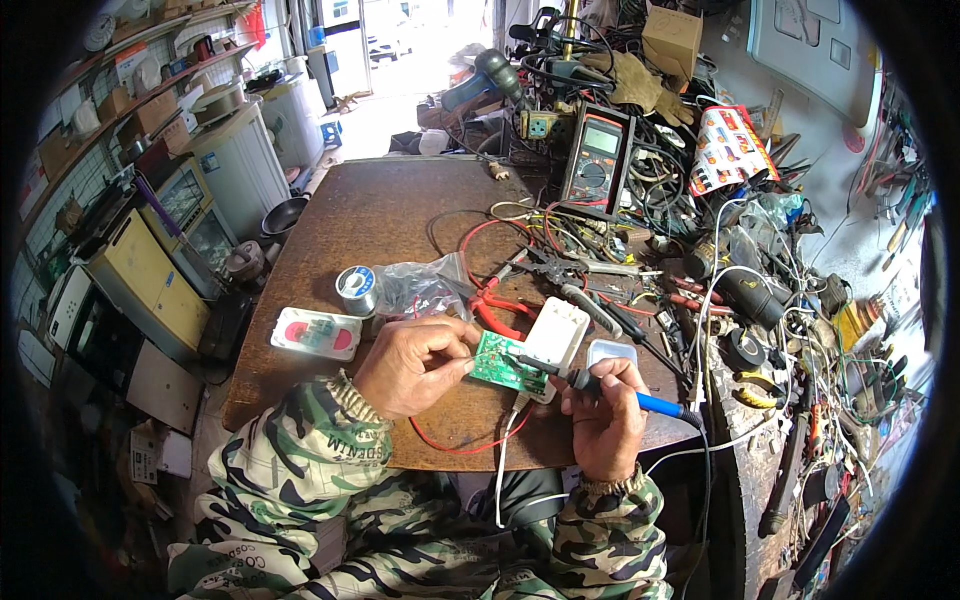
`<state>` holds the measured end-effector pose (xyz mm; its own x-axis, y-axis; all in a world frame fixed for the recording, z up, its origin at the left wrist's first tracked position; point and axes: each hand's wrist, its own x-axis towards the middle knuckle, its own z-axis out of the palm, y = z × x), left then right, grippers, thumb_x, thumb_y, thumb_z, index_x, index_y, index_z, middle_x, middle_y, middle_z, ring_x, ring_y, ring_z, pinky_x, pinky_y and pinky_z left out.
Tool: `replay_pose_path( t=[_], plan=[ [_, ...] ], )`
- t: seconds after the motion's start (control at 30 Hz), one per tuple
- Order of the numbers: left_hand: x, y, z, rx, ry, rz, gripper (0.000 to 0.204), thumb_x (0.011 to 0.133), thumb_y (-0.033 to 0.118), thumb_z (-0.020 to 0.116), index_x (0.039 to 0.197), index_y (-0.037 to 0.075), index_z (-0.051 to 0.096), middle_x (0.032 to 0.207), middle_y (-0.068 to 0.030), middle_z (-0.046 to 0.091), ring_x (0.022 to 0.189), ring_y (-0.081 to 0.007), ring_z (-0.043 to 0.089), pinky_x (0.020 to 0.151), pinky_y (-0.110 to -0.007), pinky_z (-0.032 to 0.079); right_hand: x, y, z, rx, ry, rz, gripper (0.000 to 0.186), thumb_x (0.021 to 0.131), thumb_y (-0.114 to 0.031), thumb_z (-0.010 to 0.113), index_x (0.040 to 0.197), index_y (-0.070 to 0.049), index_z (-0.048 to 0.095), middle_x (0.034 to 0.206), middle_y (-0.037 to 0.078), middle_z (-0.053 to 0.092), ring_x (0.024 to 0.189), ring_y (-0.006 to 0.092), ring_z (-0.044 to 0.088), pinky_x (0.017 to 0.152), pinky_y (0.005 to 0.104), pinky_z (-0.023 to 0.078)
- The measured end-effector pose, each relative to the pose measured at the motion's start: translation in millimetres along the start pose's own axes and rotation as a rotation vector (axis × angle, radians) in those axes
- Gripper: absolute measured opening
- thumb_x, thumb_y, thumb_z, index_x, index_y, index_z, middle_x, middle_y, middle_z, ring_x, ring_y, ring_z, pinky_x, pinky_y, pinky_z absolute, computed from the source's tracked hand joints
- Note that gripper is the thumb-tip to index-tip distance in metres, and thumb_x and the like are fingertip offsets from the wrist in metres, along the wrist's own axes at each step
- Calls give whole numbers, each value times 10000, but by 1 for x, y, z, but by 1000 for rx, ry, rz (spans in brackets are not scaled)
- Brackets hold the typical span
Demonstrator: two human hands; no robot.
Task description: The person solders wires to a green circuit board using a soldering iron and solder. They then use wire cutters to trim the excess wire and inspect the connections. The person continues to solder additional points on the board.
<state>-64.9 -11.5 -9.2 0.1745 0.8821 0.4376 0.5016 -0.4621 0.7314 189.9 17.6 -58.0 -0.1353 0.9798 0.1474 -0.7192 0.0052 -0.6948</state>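
Note:
In my right hand (608, 415) is a soldering iron (650, 403) with a blue and black handle, held like a pen. Its tip reaches over a green circuit board (505, 366), apparently touching it or just above. My left hand (418, 365) pinches a thin wire at the board's left side; whether it is solder or a lead is too small to tell. The board leans by a white plastic casing (557, 332). Behind my left hand are a spool of solder wire (357, 286) and a clear plastic bag (425, 288). Red-handled pliers (497, 312) lie beyond the board.
A white casing half (316, 333) lies at the table's left. A multimeter (597, 160) stands at the back right. Tangled cables and tools (700, 290) crowd the right side. A white cable (503, 460) and a red wire (450, 449) run along the wooden table's (330, 225) front edge.

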Motion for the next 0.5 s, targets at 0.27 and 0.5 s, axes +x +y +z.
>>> replay_pose_path(
  t=[0.27, 0.5],
  plan=[
    [0, 4, 2, 24, 13, -7, 47, 836, -56, 715, 868, -38, 686, 1079, -151, 706, 840, -156, 709, 677, -270, 581, -1, 0, 4, -50, 6, -8, 142, 950, -116, 559, 1017, 5, 592, 831, 152, 661, 673, 204, 628, 639, 293, 528],
    [1, 5, 2, 71, 12, -1, 50, 830, -58, 717, 846, -34, 676, 1091, -152, 709, 848, -149, 714, 668, -266, 592, -1, -1, 6, -62, 8, -10, 133, 956, -105, 595, 1007, 17, 597, 819, 115, 640, 683, 181, 610, 657, 313, 547]
  ],
)
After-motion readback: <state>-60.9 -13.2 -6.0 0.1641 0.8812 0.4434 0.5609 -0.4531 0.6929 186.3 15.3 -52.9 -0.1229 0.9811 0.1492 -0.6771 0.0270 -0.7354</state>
